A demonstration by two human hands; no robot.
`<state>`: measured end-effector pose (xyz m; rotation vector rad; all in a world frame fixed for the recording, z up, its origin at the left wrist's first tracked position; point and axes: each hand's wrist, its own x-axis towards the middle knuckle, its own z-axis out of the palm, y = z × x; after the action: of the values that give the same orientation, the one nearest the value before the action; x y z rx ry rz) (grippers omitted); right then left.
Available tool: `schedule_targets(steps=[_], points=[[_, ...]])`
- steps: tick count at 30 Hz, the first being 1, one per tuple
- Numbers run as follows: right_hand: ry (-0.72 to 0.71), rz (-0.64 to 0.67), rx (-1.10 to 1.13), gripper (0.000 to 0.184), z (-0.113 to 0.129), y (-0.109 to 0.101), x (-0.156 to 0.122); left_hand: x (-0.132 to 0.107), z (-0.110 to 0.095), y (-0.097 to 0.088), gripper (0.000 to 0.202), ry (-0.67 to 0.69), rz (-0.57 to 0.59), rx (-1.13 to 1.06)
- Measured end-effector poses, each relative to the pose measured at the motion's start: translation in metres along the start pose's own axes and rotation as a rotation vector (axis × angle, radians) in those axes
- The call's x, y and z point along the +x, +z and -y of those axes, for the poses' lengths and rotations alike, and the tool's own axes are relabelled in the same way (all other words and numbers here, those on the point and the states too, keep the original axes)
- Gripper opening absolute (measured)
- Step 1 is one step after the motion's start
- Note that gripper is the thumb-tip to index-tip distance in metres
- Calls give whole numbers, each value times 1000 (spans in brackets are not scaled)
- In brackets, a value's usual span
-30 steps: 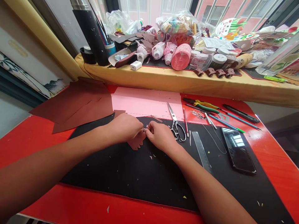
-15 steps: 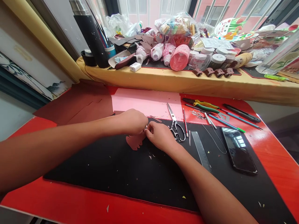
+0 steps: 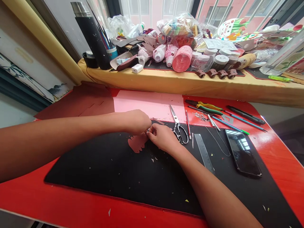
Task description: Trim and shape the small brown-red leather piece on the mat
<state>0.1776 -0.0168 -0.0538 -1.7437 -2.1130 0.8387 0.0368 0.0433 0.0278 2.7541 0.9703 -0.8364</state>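
My left hand (image 3: pixel 136 121) and my right hand (image 3: pixel 162 138) meet fingertip to fingertip over a small brown scalloped leather piece (image 3: pixel 137 143) that lies on the black mat (image 3: pixel 114 171). Both hands pinch its upper edge, where a tiny bright metal part shows between the fingers. The fingers hide most of that part. Silver scissors (image 3: pixel 178 126) lie just right of my right hand.
A pink sheet (image 3: pixel 152 104) and brown leather sheets (image 3: pixel 78 104) lie behind the mat on the red table (image 3: pixel 280 161). To the right are a steel ruler (image 3: pixel 204 153), a phone (image 3: pixel 242 152), pliers (image 3: pixel 205 107), pens and small metal rings (image 3: pixel 201 116). A cluttered shelf (image 3: pixel 180 79) runs along the back.
My left forearm has swung up and leftward, and the left hand shifted slightly up and right. The brown piece is more exposed below the hands. The right hand has barely moved.
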Motion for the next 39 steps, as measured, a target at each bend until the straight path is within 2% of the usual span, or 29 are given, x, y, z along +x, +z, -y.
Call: schedule_targets(steps=[4, 9, 12, 16, 18, 21, 23, 27, 30, 32, 34, 35, 36, 39], points=[[-2, -1, -16, 13, 1, -1, 0, -1, -2, 12, 22, 108, 20, 54], [1, 4, -14, 10, 1, -1, 0, -2, -1, 28, 21, 165, -51, -24], [-5, -3, -16, 12, 1, 0, 0, 0, 4, 23, 24, 100, -3, -71], [-9, -11, 4, 12, -1, 0, 0, -1, 9, 11, 18, -96, 48, -135], [-11, -8, 2, 11, -1, 0, 0, 0, 9, 10, 24, -177, 60, -224], [-9, -1, -11, 11, 0, 0, -1, 6, 4, 15, 19, -200, 112, -248], [-6, -2, -11, 10, 1, 0, -1, 11, 1, 21, 8, -173, 140, -169], [-5, -3, -13, 10, 0, 0, -2, 6, 6, 29, 6, -34, 72, -136], [-9, -2, -19, 11, 0, 0, -2, -8, 12, 30, 16, 173, -95, -27], [-12, -5, -24, 11, 0, 1, -2, -13, 10, 30, 16, 225, -129, 14], [-13, -10, -28, 11, 0, 1, -1, -10, 3, 31, 6, 212, -89, 4], [-13, -12, -27, 11, 0, 1, -1, -6, -1, 32, 5, 171, -33, -18], [-14, -15, -25, 11, 0, 1, -1, -2, -4, 33, 14, 96, 27, -45], [-22, -19, -9, 11, -2, 1, -2, 9, -8, 32, 15, -96, 69, -113]])
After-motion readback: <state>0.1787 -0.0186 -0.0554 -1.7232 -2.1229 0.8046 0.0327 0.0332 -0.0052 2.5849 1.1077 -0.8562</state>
